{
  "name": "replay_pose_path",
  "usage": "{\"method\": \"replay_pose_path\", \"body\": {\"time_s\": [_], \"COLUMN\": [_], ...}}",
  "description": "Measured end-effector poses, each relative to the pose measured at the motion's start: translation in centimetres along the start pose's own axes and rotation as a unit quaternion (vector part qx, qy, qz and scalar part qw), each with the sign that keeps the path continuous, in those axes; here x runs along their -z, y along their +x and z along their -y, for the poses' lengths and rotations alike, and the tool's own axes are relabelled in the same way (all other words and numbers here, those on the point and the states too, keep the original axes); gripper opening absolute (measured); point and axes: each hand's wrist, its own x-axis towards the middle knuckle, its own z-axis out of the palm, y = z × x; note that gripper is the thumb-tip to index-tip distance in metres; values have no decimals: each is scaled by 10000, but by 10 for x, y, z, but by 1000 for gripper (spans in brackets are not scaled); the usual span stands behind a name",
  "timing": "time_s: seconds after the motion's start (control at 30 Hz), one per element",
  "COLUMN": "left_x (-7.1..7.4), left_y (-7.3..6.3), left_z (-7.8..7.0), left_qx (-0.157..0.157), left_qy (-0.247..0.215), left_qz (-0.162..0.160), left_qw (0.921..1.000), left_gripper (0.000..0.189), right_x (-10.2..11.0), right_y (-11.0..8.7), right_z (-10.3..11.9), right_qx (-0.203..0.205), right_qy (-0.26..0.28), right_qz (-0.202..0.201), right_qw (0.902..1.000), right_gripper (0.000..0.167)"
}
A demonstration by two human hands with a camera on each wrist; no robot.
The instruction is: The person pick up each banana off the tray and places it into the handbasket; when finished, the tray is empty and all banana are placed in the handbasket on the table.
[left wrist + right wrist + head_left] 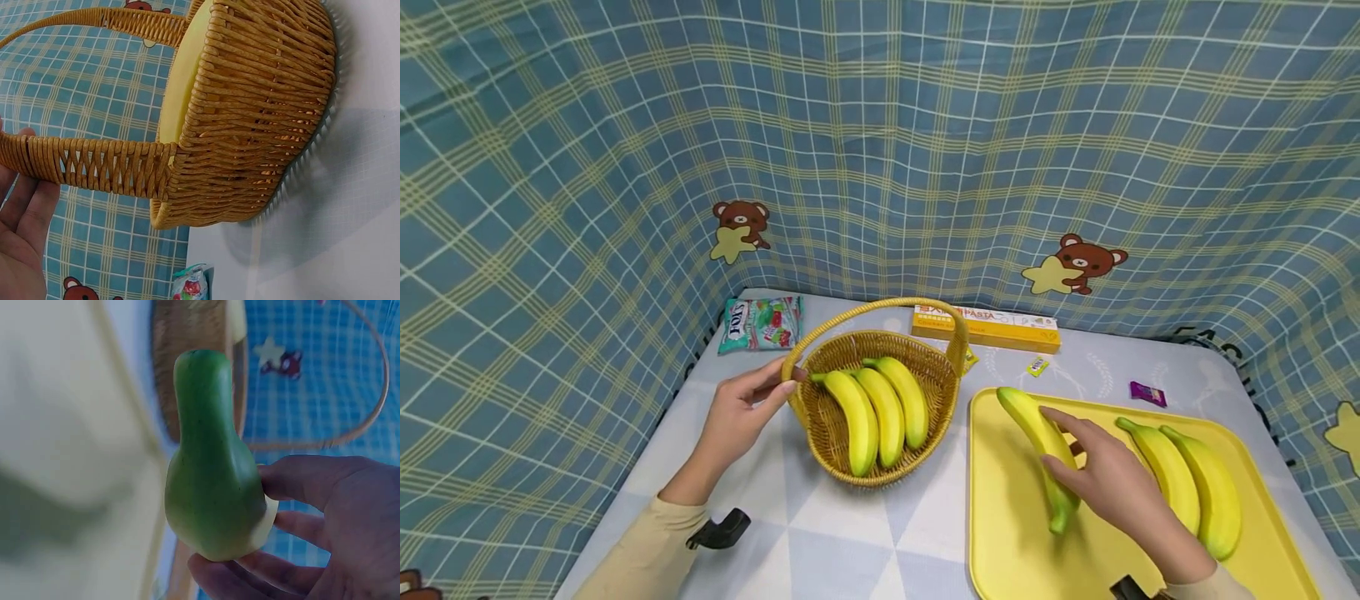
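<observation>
A woven basket (pixel 880 479) with a tall handle (pixel 850 314) holds three bananas (pixel 889 417) lying side by side. My left hand (pixel 741 417) grips the left side of the handle, its fingers behind the wicker and the thumb in front in the head view. To the right, my right hand (pixel 1101 467) holds another banana (pixel 1037 433) between thumb and fingers over the yellow tray (pixel 1000 533). Its green end (pixel 203 394) faces the camera in the right wrist view. Two more bananas (pixel 1180 475) lie on the tray, partly hidden behind the right hand and forearm.
Behind the basket stand a teal candy bag (pixel 763 323) and a pasta box (pixel 1000 329). Small yellow (pixel 1037 366) and purple wrapped sweets (pixel 1147 393) lie beyond the tray. A checked curtain (pixel 887 167) encloses the table's back and sides.
</observation>
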Motion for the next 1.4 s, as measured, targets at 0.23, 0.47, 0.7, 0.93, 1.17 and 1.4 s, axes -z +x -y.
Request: {"method": "replay_pose_path", "body": {"time_s": [0.23,0.47,0.7,0.93,1.17,1.4], "left_x": [-1,1,2,1,1,0], "left_y": [0,0,0,0,0,-1], "left_z": [-3,-1,0,-1,-2,-1], "left_qx": [46,161,82,105,122,150], "left_qy": [122,163,116,171,232,213], "left_qz": [-77,-18,13,-18,-112,-114], "left_qw": [9999,9997,9999,9998,9996,9996], "left_gripper": [40,38,37,37,39,39], "right_x": [-1,-15,-41,-71,-86,-91], "right_y": [30,70,108,126,132,132], "right_z": [52,94,130,143,149,150], "right_qx": [597,1173,1390,1395,1291,1378], "right_qy": [450,509,360,175,177,173], "right_qz": [-20,14,210,459,590,739], "right_qw": [9972,9918,9894,9890,9897,9875], "right_gripper": [62,63,63,61,62,64]}}
